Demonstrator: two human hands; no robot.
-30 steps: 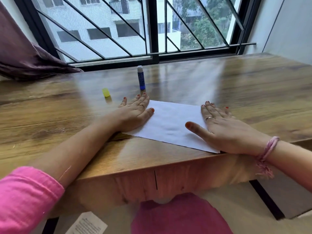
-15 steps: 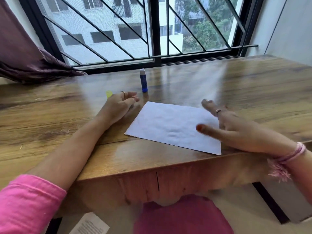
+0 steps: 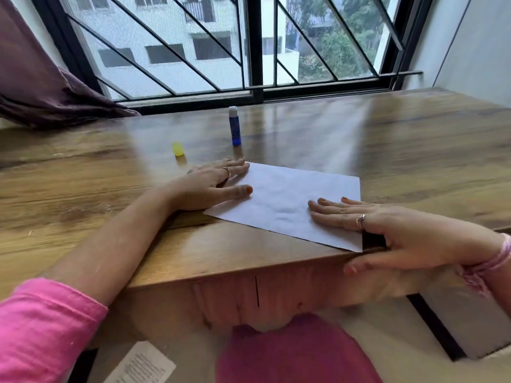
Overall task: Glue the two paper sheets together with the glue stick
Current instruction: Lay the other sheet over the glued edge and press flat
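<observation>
While both my hands lie flat, fingers straight, left [image 3: 211,186] and right [image 3: 387,230] press the paper [image 3: 284,200] on the desk [image 3: 83,194]; neither grips anything.

Soft daylight is admitted through the window [image 3: 249,45] — glare is thrown across the table [image 3: 318,128]; edges are bent, motion blur is seen.

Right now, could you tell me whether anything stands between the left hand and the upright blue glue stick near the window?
Nothing visible does. The left hand lies flat at the left edge of the white paper sheet; the blue glue stick stands beyond its fingertips on bare wooden table. The yellow cap sits off to the left, clear of that line.
</observation>
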